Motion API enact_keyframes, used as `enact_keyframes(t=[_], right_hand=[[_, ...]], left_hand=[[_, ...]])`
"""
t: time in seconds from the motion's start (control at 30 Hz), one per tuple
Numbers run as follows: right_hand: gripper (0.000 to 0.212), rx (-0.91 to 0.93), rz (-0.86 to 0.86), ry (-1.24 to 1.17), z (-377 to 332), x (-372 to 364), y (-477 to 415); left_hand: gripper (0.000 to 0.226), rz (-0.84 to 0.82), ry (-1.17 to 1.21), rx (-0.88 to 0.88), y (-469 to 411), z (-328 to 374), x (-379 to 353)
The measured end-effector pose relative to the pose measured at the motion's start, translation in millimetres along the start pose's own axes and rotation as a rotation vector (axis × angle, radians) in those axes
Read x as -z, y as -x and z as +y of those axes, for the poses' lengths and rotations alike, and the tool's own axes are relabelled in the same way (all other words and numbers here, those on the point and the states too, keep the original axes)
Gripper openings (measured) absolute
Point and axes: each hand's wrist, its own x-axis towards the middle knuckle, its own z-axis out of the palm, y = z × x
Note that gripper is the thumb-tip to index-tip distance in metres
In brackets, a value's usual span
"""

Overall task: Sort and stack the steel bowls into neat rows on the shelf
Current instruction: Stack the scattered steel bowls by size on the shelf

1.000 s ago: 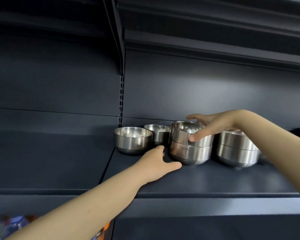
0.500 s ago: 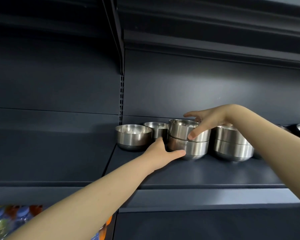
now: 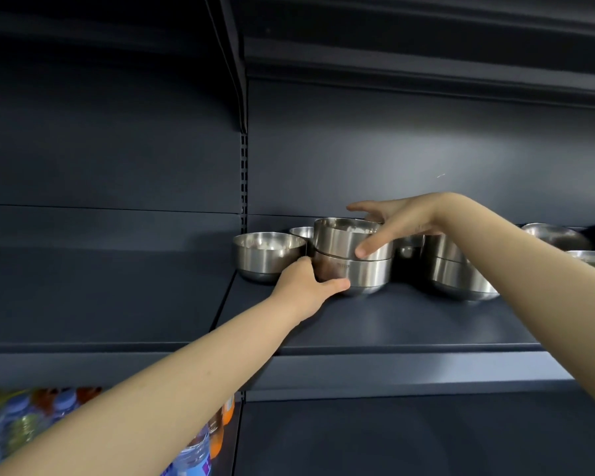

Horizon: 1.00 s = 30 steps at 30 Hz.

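Head view: your left hand (image 3: 310,286) grips the lower bowl (image 3: 364,273); your right hand (image 3: 399,221) pinches the upper bowl (image 3: 344,237) nested in it, mid-shelf (image 3: 392,324). The neighbouring stack (image 3: 461,273) looks done; the single bowl (image 3: 268,255) and the loose bowls (image 3: 553,235) are unsorted.

On the dark shelf (image 3: 392,324) stands a pair of nested steel bowls. The left hand (image 3: 306,286) grips the lower bowl (image 3: 368,273) at its left side, and the right hand (image 3: 395,223) holds the upper bowl (image 3: 337,237) across its rim, thumb in front. A single bowl (image 3: 267,257) sits just to the left and a second stack (image 3: 461,273) to the right, partly behind the right forearm. Drink bottles (image 3: 21,427) show below, blurred.
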Motion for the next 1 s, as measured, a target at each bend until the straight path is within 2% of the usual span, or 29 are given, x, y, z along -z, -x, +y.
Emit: enact_keyframes(t=[0.17,0.33,0.47,0.6,0.77,0.93,1.0], right_hand=[[0.127,0.011,0.0,0.021,16,12,12],[0.124,-0.11,0.026,0.076,59,45,47],[0.116,-0.131,0.073,0.045,93,63,66],[0.113,-0.118,0.053,0.02,120,70,68],[0.099,-0.08,-0.017,0.03,144,77,62],[0.101,-0.022,-0.076,0.083,160,87,58],[0.102,0.001,-0.097,0.102,167,89,58]], left_hand=[[0.043,0.039,-0.054,0.02,15,1,4],[0.036,0.026,-0.11,-0.062,40,7,-4],[0.053,-0.144,-0.078,-0.095,39,30,-32],[0.074,-0.226,-0.03,-0.099,27,58,-72],[0.096,-0.195,0.091,-0.036,3,84,-116],[0.073,-0.121,0.181,-0.028,-13,99,-142],[0.071,-0.062,0.198,-0.009,-15,102,-147]])
